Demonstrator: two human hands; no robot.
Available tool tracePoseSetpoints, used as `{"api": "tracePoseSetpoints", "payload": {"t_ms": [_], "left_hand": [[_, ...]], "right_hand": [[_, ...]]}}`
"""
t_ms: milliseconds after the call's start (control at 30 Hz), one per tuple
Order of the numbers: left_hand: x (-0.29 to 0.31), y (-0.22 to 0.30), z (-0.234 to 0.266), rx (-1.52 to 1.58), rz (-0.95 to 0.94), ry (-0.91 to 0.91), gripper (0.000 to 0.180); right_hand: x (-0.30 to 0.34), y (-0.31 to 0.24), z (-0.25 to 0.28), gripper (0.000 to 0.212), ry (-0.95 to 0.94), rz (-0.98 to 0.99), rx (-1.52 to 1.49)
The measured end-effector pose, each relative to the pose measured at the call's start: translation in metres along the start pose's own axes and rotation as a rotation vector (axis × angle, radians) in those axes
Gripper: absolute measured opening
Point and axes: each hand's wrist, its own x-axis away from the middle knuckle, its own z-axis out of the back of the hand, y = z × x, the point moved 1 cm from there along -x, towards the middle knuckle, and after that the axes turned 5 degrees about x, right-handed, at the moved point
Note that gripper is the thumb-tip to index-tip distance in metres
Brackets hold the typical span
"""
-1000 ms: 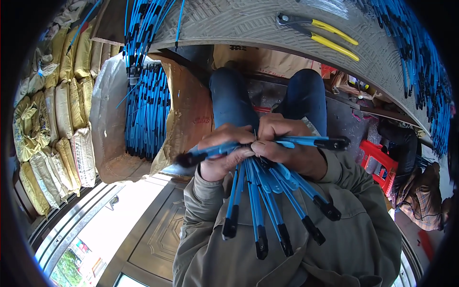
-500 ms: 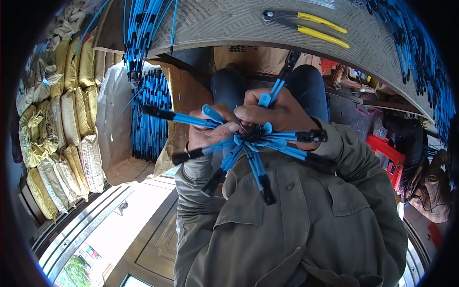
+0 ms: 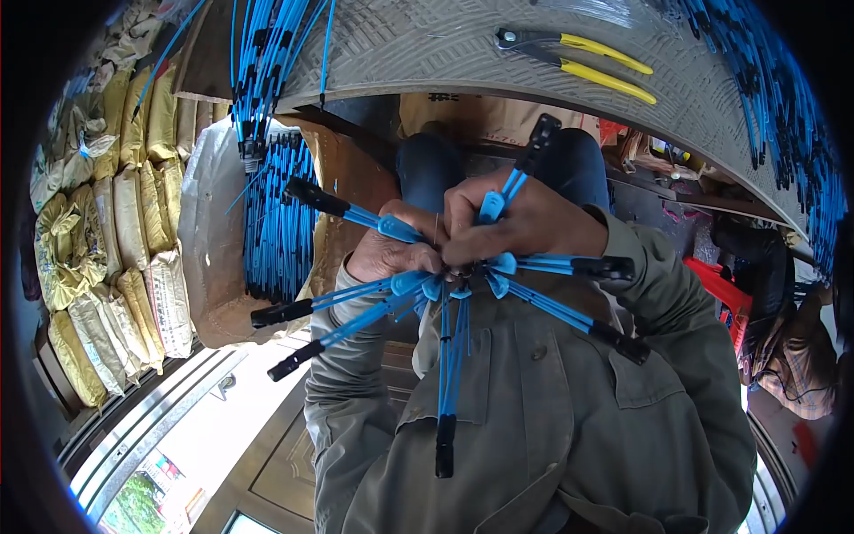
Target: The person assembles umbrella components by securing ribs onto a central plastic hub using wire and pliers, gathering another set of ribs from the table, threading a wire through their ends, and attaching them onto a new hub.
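Observation:
Between my hands, above my lap, is a star-shaped frame of folded blue ribs (image 3: 409, 283) with black ends, spreading from a dark centre like an umbrella frame. My left hand (image 3: 387, 255) is closed at its left side, thumb and fingers pinching near the middle. From the right, my right hand (image 3: 534, 218) is closed over the centre with its fingers bent, and one rib stands up beside the knuckles. A thin wire-like strand (image 3: 438, 233) shows between the hands. My fingers hide most of the hub.
Yellow-handled pliers (image 3: 583, 64) lie on the grey patterned table (image 3: 400, 53) ahead. Blue ribs hang over its left edge (image 3: 258, 71) and heap at its right (image 3: 783, 116). An open sack (image 3: 209, 240) holds more ribs. Stacked yellowish sacks (image 3: 133, 205) line the left; a red stool-like object (image 3: 725, 289) stands right.
The ribs have swung into a wider, more even spread, one now pointing straight down toward my chest. My right thumb and fingers have closed in over the centre.

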Motion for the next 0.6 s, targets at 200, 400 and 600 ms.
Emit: {"api": "tracePoseSetpoints", "payload": {"t_ms": [200, 400, 600], "left_hand": [[-0.011, -0.014, 0.02, -0.107, -0.289, -0.178, 0.031], [-0.001, 0.0, 0.01, -0.172, -0.13, -0.104, 0.036], [-0.003, 0.009, 0.004, -0.166, -0.112, -0.099, 0.036]], "right_hand": [[-0.004, -0.008, 0.001, 0.028, -0.129, 0.197, 0.4], [-0.002, -0.012, 0.003, 0.026, -0.071, 0.155, 0.44], [-0.005, -0.01, 0.014, 0.019, -0.155, 0.079, 0.157]]}}
